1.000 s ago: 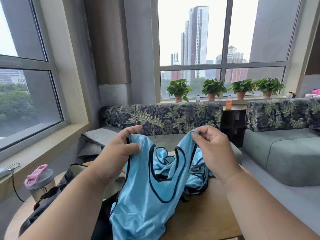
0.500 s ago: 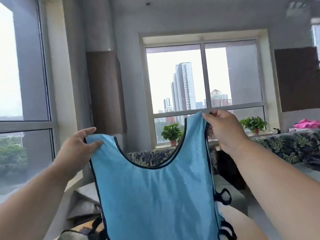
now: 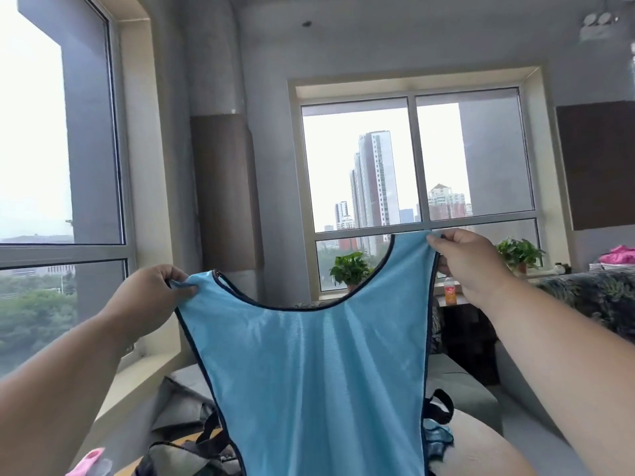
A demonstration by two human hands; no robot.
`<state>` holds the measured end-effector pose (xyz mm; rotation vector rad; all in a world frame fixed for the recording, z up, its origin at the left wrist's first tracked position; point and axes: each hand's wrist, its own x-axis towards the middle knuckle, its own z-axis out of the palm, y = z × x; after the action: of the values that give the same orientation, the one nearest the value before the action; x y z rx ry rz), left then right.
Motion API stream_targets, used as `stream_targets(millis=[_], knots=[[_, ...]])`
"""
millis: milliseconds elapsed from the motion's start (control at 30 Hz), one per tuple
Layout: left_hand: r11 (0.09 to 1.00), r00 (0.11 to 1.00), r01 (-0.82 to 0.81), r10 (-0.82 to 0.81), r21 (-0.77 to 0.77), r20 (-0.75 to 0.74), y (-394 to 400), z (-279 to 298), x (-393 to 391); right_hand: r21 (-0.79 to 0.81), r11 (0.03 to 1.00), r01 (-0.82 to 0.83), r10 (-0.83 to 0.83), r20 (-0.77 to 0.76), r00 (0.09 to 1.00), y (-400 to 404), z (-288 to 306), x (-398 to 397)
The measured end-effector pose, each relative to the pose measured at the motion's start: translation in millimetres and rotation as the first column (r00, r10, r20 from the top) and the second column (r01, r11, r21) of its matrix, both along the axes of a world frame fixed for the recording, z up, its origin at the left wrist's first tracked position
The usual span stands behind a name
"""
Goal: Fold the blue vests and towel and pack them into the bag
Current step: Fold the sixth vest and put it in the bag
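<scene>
No legible text (anywhere visible)

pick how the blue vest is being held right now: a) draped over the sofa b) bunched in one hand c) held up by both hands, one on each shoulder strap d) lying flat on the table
c: the left hand and the right hand each pinch a shoulder strap of the blue vest, which hangs spread out in the air between them.

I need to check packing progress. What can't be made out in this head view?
- Bag: mostly hidden behind the held vest; contents unreadable.
- Towel: not identifiable.
- Other vests: only a blue scrap shows at the vest's right edge.
- Vest hem: cut off by the bottom edge.
</scene>
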<state>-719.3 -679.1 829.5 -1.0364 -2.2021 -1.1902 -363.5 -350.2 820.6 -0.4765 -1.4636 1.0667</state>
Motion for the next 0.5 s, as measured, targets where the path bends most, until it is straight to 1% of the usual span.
stream_targets(millis=[100, 200, 267, 333, 367, 400, 433, 500], knots=[[0.991, 0.987, -0.079, 0.063, -0.104, -0.145, -1, -4, -3, 0.001, 1.0, -0.02, 0.02, 0.009, 1.0, 4, -3, -2], [0.989, 0.974, -0.102, 0.078, -0.105, -0.211, -2, -4, -4, 0.023, 1.0, -0.019, 0.019, 0.031, 0.999, 3, -5, -8], [0.994, 0.978, -0.064, 0.043, -0.094, -0.205, 0, -7, -3, 0.03, 0.999, -0.023, 0.022, 0.045, 0.999, 0, -8, -13], [0.994, 0.996, 0.011, -0.021, -0.108, -0.091, 6, -11, -6, 0.035, 0.999, -0.029, 0.027, 0.069, 0.997, -3, -11, -17], [0.992, 0.998, 0.064, -0.063, -0.109, 0.009, 8, -13, -8, 0.035, 0.999, -0.037, 0.034, 0.074, 0.997, -5, -13, -18], [0.988, 0.982, 0.137, -0.126, -0.077, 0.14, 9, -13, -9, 0.035, 0.998, -0.044, 0.041, 0.073, 0.997, -6, -14, -20], [0.975, 0.94, 0.221, -0.21, -0.009, 0.27, 9, -13, -9, 0.037, 0.998, -0.05, 0.047, 0.068, 0.997, -8, -15, -20], [0.921, 0.795, 0.358, -0.387, 0.153, 0.468, 10, -13, -8, 0.044, 0.998, -0.055, 0.052, 0.063, 0.997, -11, -15, -20]])
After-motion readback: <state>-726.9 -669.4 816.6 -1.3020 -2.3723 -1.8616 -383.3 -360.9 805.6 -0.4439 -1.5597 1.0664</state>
